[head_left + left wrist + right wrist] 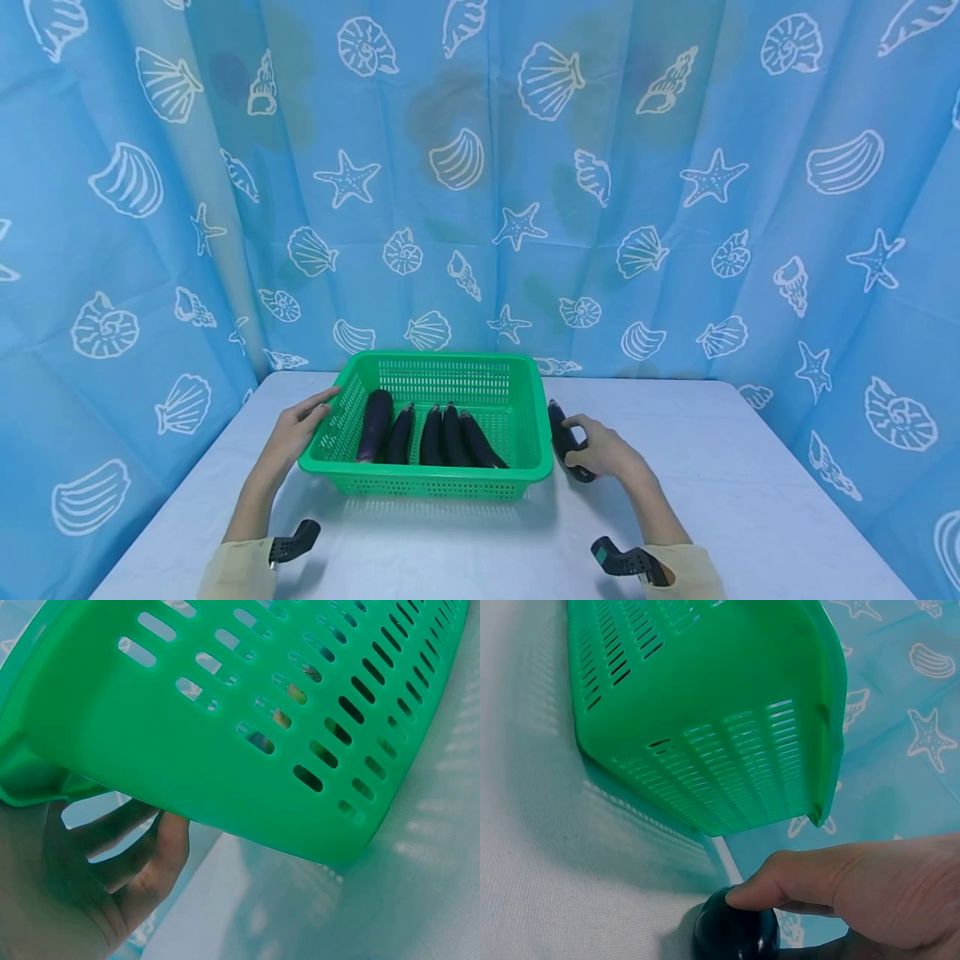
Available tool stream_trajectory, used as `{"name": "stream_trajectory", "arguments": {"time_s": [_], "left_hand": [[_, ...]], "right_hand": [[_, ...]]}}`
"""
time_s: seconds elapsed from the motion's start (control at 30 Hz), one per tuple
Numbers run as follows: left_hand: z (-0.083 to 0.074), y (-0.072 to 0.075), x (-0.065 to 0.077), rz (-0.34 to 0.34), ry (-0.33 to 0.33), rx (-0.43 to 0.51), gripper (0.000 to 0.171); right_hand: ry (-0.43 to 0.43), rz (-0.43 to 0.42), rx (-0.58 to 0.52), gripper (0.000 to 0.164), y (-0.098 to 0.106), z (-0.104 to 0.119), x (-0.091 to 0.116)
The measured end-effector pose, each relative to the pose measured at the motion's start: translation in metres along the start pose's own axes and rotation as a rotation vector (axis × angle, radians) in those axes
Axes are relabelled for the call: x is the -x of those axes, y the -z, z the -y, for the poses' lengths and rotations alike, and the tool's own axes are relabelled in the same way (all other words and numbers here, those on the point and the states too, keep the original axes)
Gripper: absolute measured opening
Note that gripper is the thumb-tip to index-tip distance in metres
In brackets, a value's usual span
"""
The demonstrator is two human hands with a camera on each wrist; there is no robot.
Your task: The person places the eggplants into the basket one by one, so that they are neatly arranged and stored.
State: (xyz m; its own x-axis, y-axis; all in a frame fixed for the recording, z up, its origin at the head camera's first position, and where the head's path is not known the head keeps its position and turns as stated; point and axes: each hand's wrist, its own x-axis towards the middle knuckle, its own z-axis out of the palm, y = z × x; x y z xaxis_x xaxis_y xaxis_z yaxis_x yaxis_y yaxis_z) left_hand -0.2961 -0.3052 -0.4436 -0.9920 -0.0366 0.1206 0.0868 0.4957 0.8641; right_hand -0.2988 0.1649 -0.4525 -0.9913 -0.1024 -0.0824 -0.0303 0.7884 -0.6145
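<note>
In the head view my right hand point(600, 450) grips a dark eggplant point(558, 423) lying on the table just right of the green plastic basket point(427, 470). The right wrist view shows the thumb on the rounded end of this eggplant point(731, 930), beside the basket wall point(705, 697). My left hand point(292, 429) touches the basket's left side, fingers reaching to the rim. From the left wrist, the thumb and fingers of that hand point(112, 877) meet the outer wall point(187, 757). Several eggplants point(452, 435) lie side by side within the basket, toward its left and middle.
A white cloth point(420, 550) covers the table. Blue curtains point(480, 208) with white shell and starfish prints hang behind the table and along both sides. Black wrist mounts point(296, 542) sit at the sleeve cuffs.
</note>
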Motion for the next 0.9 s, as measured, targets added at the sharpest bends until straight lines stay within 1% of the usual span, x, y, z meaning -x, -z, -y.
{"name": "stream_trajectory", "arguments": {"time_s": [0.23, 0.53, 0.9], "left_hand": [[0.0002, 0.0001, 0.0004, -0.003, -0.012, 0.004, 0.048], [0.0012, 0.0004, 0.0011, 0.005, -0.022, 0.012, 0.048], [0.0009, 0.0006, 0.0013, 0.002, -0.026, 0.008, 0.048]], "right_hand": [[0.009, -0.007, -0.005, 0.056, 0.0003, 0.001, 0.0004], [0.037, 0.005, -0.048, 0.057, 0.0028, 0.0017, 0.0035], [0.055, -0.023, -0.064, 0.058, 0.007, 0.0065, 0.0061]]}}
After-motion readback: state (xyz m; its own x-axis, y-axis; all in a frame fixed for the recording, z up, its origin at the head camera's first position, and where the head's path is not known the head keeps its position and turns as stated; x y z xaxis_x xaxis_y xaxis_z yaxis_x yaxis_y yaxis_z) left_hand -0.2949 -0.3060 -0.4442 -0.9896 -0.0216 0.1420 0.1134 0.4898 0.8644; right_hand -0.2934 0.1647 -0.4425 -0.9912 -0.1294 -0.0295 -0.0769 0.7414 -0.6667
